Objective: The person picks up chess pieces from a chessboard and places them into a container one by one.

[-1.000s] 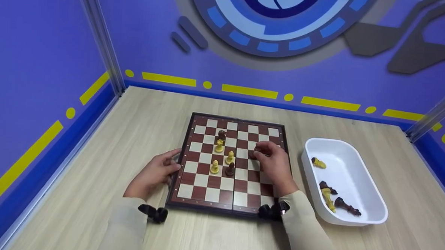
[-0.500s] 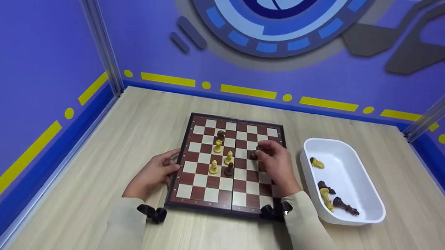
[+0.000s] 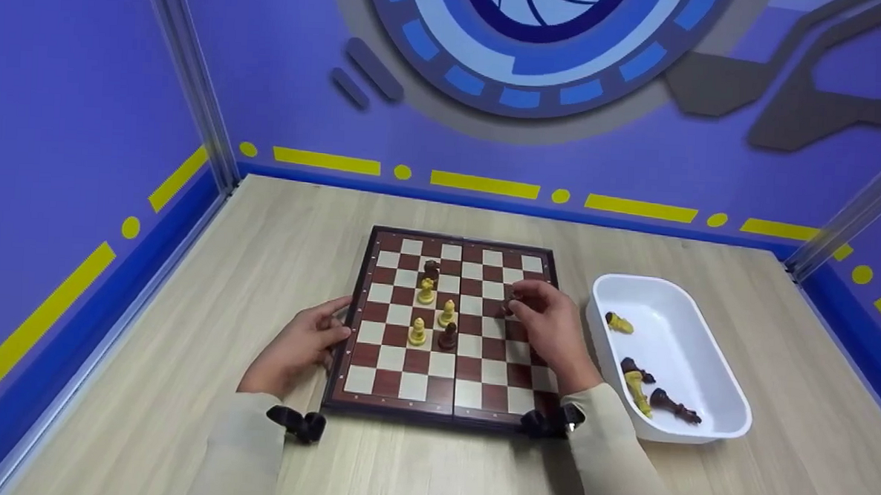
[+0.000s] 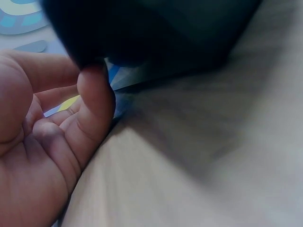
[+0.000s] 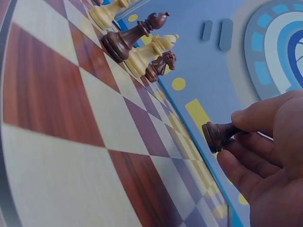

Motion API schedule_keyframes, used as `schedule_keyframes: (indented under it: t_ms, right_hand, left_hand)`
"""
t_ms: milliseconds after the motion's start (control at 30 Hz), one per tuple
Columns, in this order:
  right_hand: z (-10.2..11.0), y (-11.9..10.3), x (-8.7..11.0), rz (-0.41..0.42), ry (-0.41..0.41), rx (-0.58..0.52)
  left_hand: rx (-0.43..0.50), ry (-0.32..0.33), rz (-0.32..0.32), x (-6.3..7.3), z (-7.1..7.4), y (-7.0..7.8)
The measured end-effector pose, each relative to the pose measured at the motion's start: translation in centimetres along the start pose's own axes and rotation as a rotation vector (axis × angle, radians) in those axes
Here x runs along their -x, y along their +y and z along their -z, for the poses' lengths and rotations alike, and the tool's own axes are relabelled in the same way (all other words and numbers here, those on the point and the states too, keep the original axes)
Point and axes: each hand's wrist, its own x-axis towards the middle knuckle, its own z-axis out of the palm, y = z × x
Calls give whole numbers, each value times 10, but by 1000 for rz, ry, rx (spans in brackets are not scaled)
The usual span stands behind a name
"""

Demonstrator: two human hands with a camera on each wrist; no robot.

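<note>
Slightly nearer the right edge of the chessboard (image 3: 480, 393) than a second ago, the right hand (image 3: 552, 330) grips a dark chess piece (image 5: 218, 137) above the chessboard's right half. Its digits are drawn narrow around the piece's upper part; the base sticks out past the fingertips, pointing toward the chessboard and, in the right wrist view, seemingly clear of its squares. The hand hides the top, so which piece it is I cannot tell. At the chessboard's left edge, the left hand (image 3: 299, 345) rests with its thumb and a finger set apart, their tips touching the side, holding no piece. On the chessboard's left half stand a dark knight (image 5: 161, 66) toward the far side, a crowned yellow piece (image 3: 426, 293) just before it, then a round-headed yellow piece (image 3: 447, 313), another yellow piece (image 3: 418, 332) and a dark round-headed piece (image 3: 448, 337). Right of the chessboard, apart from it, a white tray (image 3: 675, 321) holds two yellowish pieces (image 3: 637, 394) and two dark ones (image 3: 674, 406), all lying down.
</note>
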Motion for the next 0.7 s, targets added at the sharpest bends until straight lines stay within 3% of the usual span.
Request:
schedule_keyframes:
  t_ms: [700]
  right_hand:
    - [32, 1, 9, 13, 2, 36]
  left_hand:
    - [-35, 16, -8, -1, 0, -1]
